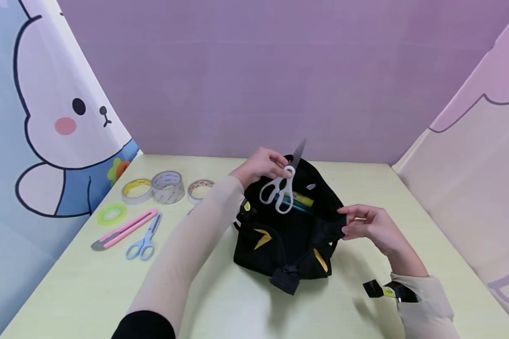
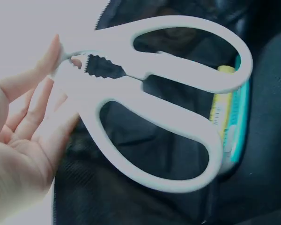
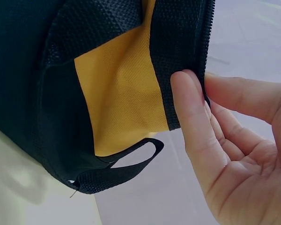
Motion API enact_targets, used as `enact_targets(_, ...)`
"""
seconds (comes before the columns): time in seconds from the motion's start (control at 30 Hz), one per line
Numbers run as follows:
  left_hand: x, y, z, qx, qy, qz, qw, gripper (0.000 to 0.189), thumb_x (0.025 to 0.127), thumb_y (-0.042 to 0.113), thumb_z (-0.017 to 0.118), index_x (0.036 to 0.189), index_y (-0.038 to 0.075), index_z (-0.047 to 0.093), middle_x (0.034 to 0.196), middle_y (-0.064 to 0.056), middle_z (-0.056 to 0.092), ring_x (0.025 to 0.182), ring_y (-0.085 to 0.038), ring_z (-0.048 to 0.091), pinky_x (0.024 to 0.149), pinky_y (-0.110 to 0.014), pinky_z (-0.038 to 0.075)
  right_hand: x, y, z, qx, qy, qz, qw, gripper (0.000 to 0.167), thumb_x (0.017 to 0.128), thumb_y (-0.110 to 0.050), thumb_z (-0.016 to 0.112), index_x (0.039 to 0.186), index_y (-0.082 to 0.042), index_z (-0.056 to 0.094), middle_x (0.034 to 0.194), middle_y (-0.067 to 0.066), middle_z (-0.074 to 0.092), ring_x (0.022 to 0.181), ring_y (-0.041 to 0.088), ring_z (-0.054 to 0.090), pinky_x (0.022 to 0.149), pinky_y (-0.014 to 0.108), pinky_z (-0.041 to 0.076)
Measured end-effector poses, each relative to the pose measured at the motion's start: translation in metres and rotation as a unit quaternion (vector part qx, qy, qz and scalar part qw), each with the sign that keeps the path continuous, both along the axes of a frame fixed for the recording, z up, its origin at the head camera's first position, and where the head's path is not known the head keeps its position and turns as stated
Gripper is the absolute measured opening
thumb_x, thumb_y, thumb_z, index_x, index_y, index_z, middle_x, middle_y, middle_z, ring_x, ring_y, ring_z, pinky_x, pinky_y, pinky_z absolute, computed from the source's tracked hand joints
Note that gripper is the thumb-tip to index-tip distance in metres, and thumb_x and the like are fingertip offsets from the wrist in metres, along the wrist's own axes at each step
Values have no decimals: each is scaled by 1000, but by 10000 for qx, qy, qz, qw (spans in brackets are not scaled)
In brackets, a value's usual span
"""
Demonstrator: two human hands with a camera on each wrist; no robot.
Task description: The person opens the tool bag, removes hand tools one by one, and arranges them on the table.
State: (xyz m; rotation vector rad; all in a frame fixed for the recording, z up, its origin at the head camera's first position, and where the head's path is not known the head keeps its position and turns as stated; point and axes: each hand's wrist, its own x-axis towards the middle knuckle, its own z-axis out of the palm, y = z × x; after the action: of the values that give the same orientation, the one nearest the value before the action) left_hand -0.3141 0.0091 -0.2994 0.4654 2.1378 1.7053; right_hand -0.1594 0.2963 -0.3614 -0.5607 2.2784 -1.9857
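Observation:
My left hand (image 1: 265,165) pinches white-handled scissors (image 1: 289,179) near the pivot, with the blades pointing up and the handle loops hanging down. They hang over the mouth of a black bag (image 1: 254,261), which stands unzipped on the table. Inside the bag lie a yellow labelled object (image 2: 222,112) and a teal object (image 2: 243,115), both partly hidden by the handles. At the bag's right side, my right hand (image 1: 373,226) pinches the zippered edge between thumb and fingers. The right wrist view shows a yellow fabric panel (image 3: 119,93) and a black strap loop (image 3: 117,178) beside that edge.
On the table's left are a clear tape roll (image 1: 168,188), two smaller tape rolls, a lime-green ring (image 1: 111,214), a pink utility knife (image 1: 127,229) and light-blue scissors (image 1: 146,242). A purple backdrop (image 1: 258,84) rises behind the table (image 1: 220,301).

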Motion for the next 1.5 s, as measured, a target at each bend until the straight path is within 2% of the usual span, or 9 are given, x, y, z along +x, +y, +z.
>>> enact_targets(0.1, 0, -8, 10, 533, -146, 361, 9978, 24, 79, -9, 79, 100, -5, 68, 83, -6, 66, 72, -14, 63, 61, -22, 54, 0, 1, 0, 36, -20, -4, 10000, 36, 85, 18, 61, 113, -2, 70, 84, 0, 56, 71, 14, 70, 68, 36, 61)
enact_targets(0.3, -1, -27, 28, 1548, -243, 929, 9833, 19, 80, -14, 75, 91, -1, 65, 82, -6, 65, 69, -13, 65, 58, -21, 54, -1, 1, -1, 85, -17, -26, 10000, 35, 85, 17, 61, 114, -1, 70, 85, 0, 57, 71, 14, 70, 68, 36, 61)
enact_targets(0.47, 5, -41, 37, 1906, -278, 1133, 9747, 17, 82, -14, 73, 91, -2, 65, 85, -8, 64, 69, -16, 68, 63, -26, 59, -2, 1, -1, 84, -17, -28, 10000, 35, 85, 18, 61, 114, -1, 70, 84, 0, 57, 70, 14, 70, 68, 36, 61)
enact_targets(0.67, 19, -64, 39, 2110, -129, 1311, 9686, 15, 83, -14, 72, 87, -1, 65, 83, -9, 65, 72, -17, 68, 67, -29, 60, -3, 0, -3, -14, -80, 1, 10000, 38, 85, 18, 60, 112, -6, 72, 85, 0, 57, 73, 14, 71, 68, 35, 61)
enact_targets(0.83, 30, -89, 33, 2093, 11, 1359, 9684, 15, 85, -12, 71, 85, 2, 66, 82, -6, 67, 75, -16, 68, 69, -30, 60, -3, -1, -4, -15, -86, 12, 10000, 38, 85, 18, 60, 112, -7, 72, 85, 1, 57, 74, 13, 71, 68, 35, 61)
enact_targets(1.07, 43, -125, 19, 1667, 26, 1490, 9747, 15, 87, -8, 71, 84, 7, 68, 82, -2, 70, 78, -15, 69, 76, -31, 60, -5, -1, -4, -109, -127, 76, 9998, 39, 86, 18, 59, 112, -8, 72, 86, 1, 57, 75, 13, 71, 69, 36, 61)
enact_targets(1.27, 53, -160, -4, 1367, -130, 1672, 9763, 16, 87, -6, 72, 85, 10, 70, 85, -1, 71, 78, -12, 69, 75, -29, 59, -5, -3, -6, -189, -113, 140, 9997, 39, 86, 19, 58, 112, -6, 71, 86, 1, 57, 76, 14, 71, 69, 37, 61)
enact_targets(1.5, 67, -197, -35, 1431, -274, 1750, 9737, 22, 89, -6, 71, 80, 14, 72, 84, -3, 72, 75, -11, 70, 71, -26, 59, -6, -3, -6, -159, -118, 138, 9997, 40, 86, 19, 58, 112, -9, 72, 86, 1, 56, 76, 13, 71, 69, 36, 61)
